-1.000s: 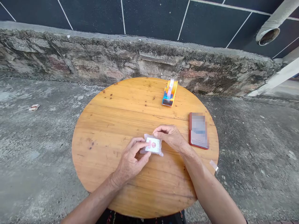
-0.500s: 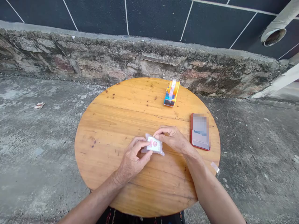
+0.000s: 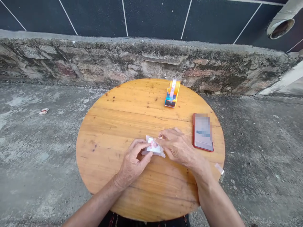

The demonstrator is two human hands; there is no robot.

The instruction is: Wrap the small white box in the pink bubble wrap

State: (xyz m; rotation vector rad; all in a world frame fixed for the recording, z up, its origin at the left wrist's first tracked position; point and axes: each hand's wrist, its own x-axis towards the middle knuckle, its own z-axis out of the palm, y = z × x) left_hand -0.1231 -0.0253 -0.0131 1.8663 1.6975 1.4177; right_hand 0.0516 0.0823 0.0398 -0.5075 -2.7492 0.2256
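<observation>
A small white box with red print [image 3: 155, 148] lies near the front middle of the table, wrapped in cloudy see-through plastic. From its left side, my left hand [image 3: 134, 159] grips it, index finger on the top and thumb at the near edge. My right hand [image 3: 176, 145] is at its right side, with fingers bent over the top and pressing on the wrapping. The right fingertips partly cover the box's upper right part.
The round wooden table [image 3: 113, 123] has a tape dispenser [image 3: 172, 93] at the back and a red-cased phone [image 3: 203, 132] on the right. A clear strip of tape [image 3: 219, 168] hangs at the right edge. A stone wall [image 3: 99, 64] stands behind.
My right hand has turned and come further over the box, its fingers now pressing across the top. My left hand keeps its grip. The view has shifted slightly.
</observation>
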